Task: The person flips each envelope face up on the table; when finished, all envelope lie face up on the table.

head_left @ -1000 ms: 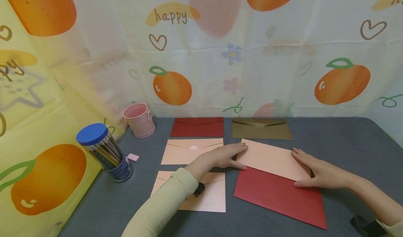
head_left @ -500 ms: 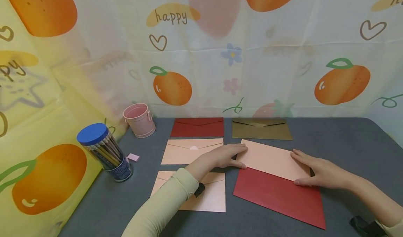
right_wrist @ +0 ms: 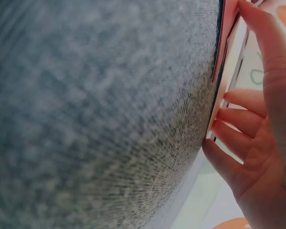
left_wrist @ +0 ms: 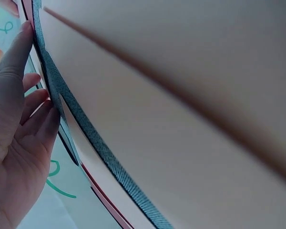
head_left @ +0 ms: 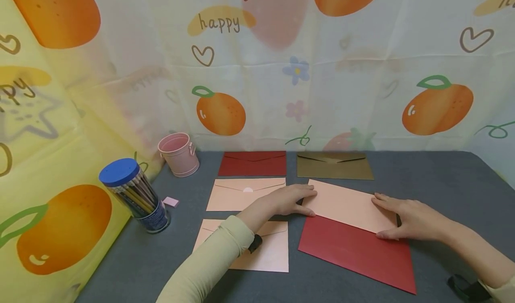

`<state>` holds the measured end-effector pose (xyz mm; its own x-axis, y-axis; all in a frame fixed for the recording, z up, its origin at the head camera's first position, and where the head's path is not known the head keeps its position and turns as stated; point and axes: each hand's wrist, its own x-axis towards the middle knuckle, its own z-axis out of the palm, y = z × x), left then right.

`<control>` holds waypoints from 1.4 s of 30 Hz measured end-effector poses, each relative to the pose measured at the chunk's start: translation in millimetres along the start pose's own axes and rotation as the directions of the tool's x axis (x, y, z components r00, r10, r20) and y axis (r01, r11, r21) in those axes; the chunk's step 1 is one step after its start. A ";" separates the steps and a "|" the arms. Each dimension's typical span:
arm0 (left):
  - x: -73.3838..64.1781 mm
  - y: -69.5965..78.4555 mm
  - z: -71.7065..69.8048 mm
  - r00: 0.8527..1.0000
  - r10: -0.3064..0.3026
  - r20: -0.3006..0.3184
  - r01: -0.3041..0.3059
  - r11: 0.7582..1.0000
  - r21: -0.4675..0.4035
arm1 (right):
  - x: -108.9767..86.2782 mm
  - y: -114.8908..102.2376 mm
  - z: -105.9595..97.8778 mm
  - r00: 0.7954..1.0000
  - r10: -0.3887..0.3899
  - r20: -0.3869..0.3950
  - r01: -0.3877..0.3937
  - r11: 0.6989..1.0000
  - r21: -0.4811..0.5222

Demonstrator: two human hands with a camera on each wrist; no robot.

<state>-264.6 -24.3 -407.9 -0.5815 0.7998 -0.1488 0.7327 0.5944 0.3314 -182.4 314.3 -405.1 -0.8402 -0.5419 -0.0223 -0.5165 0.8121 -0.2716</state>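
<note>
A plain peach envelope lies slanted over the upper part of a red envelope on the dark table; no flap shows on either. My left hand touches the peach envelope's left end, fingertips at its upper corner and thumb near its lower one. At the opposite end, my right hand rests its fingertips on the upper edge and its thumb near the lower corner. Both hands have thumb and fingers spread apart, the fingers nearly straight. In the left wrist view, the left fingers look extended along paper edges.
Left of the hands lie two peach envelopes, an upper one and a lower one partly under the left forearm. Behind are a red envelope and an olive-brown one. A pencil jar, pink pail and eraser-like block stand left.
</note>
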 end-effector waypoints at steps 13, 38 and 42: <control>-1.7 1.6 -0.6 0.999 0.035 -0.014 -0.034 0.998 0.052 | -0.7 0.5 1.5 1.000 -0.020 -0.010 0.020 0.999 -0.035; -7.7 -5.4 -5.7 0.991 0.122 -0.058 -0.121 0.992 0.023 | 1.8 6.6 -3.6 0.992 -0.032 -0.125 0.028 0.999 -0.028; -8.8 -5.7 -8.4 0.983 0.153 -0.106 -0.155 0.988 -0.017 | 0.1 4.0 -4.1 0.990 -0.014 -0.139 0.013 1.000 -0.009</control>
<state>-266.6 -35.4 -400.6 -0.4969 0.8678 0.0031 0.8079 0.4614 0.3666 -185.2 318.4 -402.2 -0.8475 -0.5181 0.1156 -0.5291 0.8068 -0.2628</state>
